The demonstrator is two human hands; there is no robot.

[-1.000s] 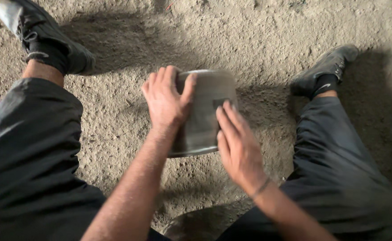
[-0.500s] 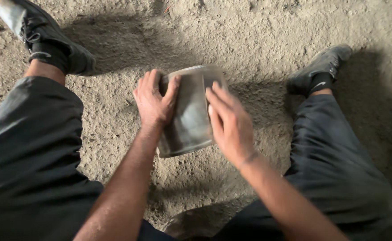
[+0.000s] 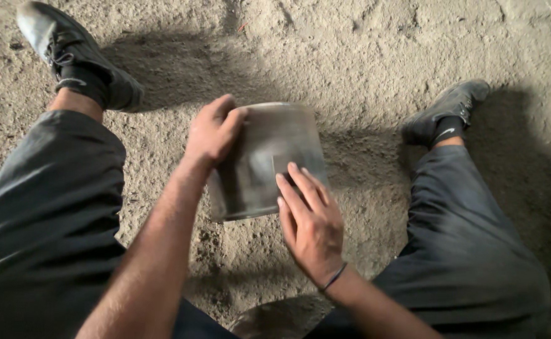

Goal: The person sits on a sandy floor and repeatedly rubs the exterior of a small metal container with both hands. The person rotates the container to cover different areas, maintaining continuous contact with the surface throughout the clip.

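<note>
Both hands (image 3: pixel 212 129) (image 3: pixel 313 223) on grey cylinder (image 3: pixel 269 160) — sandy ground (image 3: pixel 363 56)

I see my bare left forearm reaching up from the lower left, its hand (image 3: pixel 211 132) curled, fingers bent over and gripping at the top left. My right hand (image 3: pixel 310 220) comes in from the lower right, palm down, fingers stretched out flat and close together, pointing up and to the left. A thin dark band (image 3: pixel 335 277) circles my right wrist. Both hands sit near each other, between my spread legs.
</note>
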